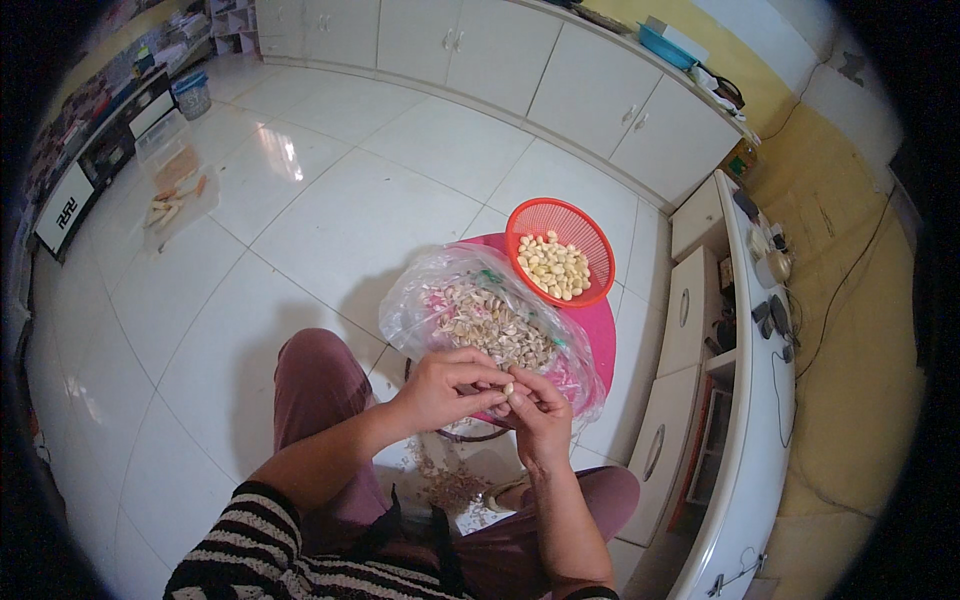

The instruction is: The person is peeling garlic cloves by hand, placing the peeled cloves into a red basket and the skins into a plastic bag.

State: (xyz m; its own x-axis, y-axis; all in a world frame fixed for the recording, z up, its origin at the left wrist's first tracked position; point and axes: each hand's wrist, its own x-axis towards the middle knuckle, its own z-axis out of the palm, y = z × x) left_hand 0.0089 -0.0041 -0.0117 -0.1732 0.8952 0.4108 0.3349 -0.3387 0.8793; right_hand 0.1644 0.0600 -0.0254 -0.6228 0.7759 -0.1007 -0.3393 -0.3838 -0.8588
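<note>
Toward the left, on glossy, pale floor tiles, a see-through plastic tray with slim cream and orange pieces, well apart from the work. Next, a soft mauve trouser knee, then a thin, crinkled clear bag, spread open around a loose heap of dry, curved, beige and brown husk-like pieces. Over the bag's near edge, the left hand, with grip drawn in close to the other one; cannot tell whether clamped on anything. Between the two hands, one small, smooth, rounded pale kernel. Just right of it, the right hand, with grip apparently pinched together on that kernel. Looks like stripping the skin from a single piece; seems to call next for a light, steady pinch on one side and a small pull on the other, without crushing anything. Beyond, a stiff red mesh colander, round and flared, part full of plump, smooth ivory kernels. Beneath bag and colander, a round, bright pink desk. Farther right, a white cabinet with flat drawer fronts and oval metallic handles.
</note>
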